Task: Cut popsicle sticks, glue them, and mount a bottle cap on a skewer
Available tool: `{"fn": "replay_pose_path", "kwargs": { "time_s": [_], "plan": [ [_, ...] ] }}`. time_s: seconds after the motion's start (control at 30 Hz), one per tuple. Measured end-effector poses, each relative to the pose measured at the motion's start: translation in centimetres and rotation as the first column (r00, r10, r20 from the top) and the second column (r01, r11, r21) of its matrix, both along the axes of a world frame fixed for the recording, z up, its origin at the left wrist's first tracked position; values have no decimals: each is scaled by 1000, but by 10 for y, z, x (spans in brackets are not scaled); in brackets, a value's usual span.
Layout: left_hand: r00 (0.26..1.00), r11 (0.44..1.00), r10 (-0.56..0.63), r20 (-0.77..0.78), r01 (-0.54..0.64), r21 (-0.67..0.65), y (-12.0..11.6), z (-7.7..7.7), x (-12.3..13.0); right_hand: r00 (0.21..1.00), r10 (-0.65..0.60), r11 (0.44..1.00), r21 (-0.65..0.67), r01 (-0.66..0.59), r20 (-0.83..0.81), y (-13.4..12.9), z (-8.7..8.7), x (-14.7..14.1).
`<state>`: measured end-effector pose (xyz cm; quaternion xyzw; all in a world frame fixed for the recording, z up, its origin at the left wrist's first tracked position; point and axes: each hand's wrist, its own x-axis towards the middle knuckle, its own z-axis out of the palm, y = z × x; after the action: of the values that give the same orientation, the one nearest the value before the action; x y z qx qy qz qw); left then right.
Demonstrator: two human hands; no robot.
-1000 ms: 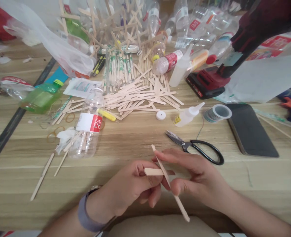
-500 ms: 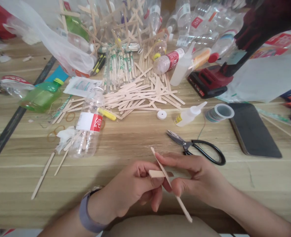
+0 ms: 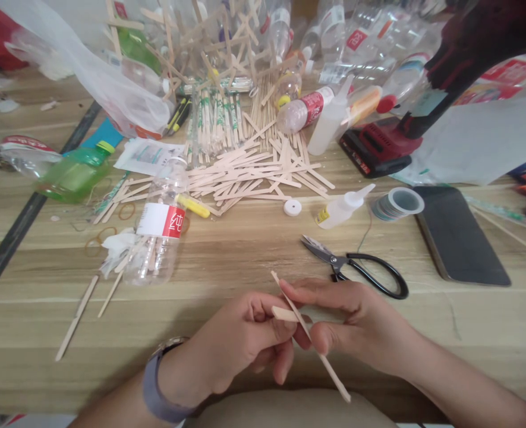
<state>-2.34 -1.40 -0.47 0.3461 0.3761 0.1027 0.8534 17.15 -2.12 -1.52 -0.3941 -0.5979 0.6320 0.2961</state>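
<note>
My left hand (image 3: 249, 339) pinches a short, flat wooden piece (image 3: 284, 314) between thumb and fingers. Across it runs a longer wooden stick (image 3: 334, 374), slanting down to the right, with my right hand (image 3: 352, 321) closed on it by thumb and fingers. The two pieces meet between my hands, above the table's front edge; whether they are joined is hidden by the fingers. Just beyond my right hand lie black-handled scissors (image 3: 334, 259), partly open. A clear bottle (image 3: 158, 249) with a red and white label is on the table beyond my left hand.
Loose wooden sticks (image 3: 245, 172) are heaped at the centre, with plastic bottles (image 3: 307, 110) behind. To the right are a small glue bottle (image 3: 340, 209), a thread spool (image 3: 397, 204), a phone (image 3: 461, 235) and a red and black power tool (image 3: 378, 145). A single stick (image 3: 78, 318) lies at left.
The crossed pieces have shifted and tilted very slightly between my fingers. Both hands keep nearly the same place and hold.
</note>
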Motion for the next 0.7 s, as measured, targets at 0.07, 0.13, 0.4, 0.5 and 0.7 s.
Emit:
{"fn": "replay_pose_path", "kwargs": {
  "time_s": [0.07,0.13,0.4,0.5,0.7],
  "plan": [
    [1000,1000,3,6,-3,-2,0,0,0,1000,-4,1000,-1,4,7,0,0,0],
    [1000,1000,-1,18,1,-2,0,0,0,1000,-11,1000,-3,11,18,-1,0,1],
    [1000,1000,-5,30,6,-15,1,0,0,1000,-12,1000,12,12,25,-3,-1,0],
    [999,1000,0,32,0,-14,1,-1,1,999,-15,1000,5,15,34,-2,-2,0],
    [999,1000,2,44,-1,-10,0,-1,0,999,-26,1000,-4,27,32,-3,-7,2]
  ]
}}
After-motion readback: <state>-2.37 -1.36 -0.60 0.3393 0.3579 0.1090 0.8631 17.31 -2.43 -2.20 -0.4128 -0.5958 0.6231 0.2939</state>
